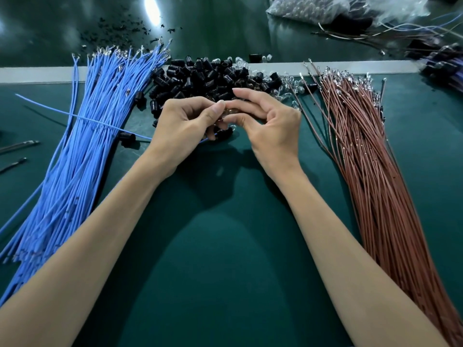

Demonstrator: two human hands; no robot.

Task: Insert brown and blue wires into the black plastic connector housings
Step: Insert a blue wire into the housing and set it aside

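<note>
My left hand (185, 126) and my right hand (270, 123) meet fingertip to fingertip in front of a heap of black connector housings (210, 78). The left hand's curled fingers hold a single blue wire (82, 118), which runs off to the left across the bundle of blue wires (87, 146). A black housing (224, 133) shows just under those fingers. The right thumb and forefinger pinch a small glassy part (229, 111), mostly hidden by the fingers. The bundle of brown wires (370, 171) lies to the right, apart from both hands.
Small clear bulbs (288, 83) are scattered beside the heap. A plastic bag (313, 8) and wired housings (441, 63) lie at the far right. A grey strip (350, 66) crosses the green mat. Metal tools (20, 145) and loose housings (127, 139) lie at the left.
</note>
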